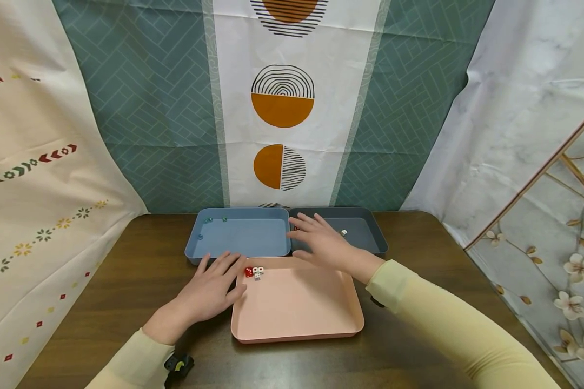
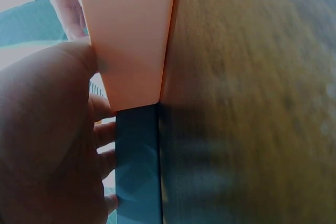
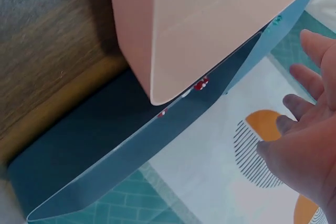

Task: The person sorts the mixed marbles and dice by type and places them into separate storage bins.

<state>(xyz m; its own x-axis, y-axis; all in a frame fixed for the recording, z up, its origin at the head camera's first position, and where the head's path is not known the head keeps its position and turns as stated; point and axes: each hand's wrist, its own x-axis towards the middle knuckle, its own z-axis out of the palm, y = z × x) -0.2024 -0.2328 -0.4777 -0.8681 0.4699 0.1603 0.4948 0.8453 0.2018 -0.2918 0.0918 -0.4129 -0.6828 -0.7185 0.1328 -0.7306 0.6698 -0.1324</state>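
My left hand point(image 1: 214, 289) is beside the left rim of the pink tray point(image 1: 299, 302), fingers spread and holding nothing. In the left wrist view its thumb overlaps the tray's edge; I cannot tell whether it touches. My right hand point(image 1: 323, 243) hangs above the dark grey tray point(image 1: 362, 237), fingers extended and apart, with nothing in them. In the pink tray's upper left corner, a red die point(image 1: 249, 272) lies beside several white dice point(image 1: 257, 274). A white die point(image 1: 343, 233) and red dice point(image 3: 200, 84) lie in the dark tray, partly hidden by the right hand in the head view.
A blue tray point(image 1: 253, 237) stands behind the pink one, left of the dark tray. Several small green pieces point(image 1: 225, 219), possibly dice, lie in its left part. All three trays rest on a brown wooden table point(image 1: 112, 281), with patterned cloths point(image 1: 151, 108) hanging behind and beside it.
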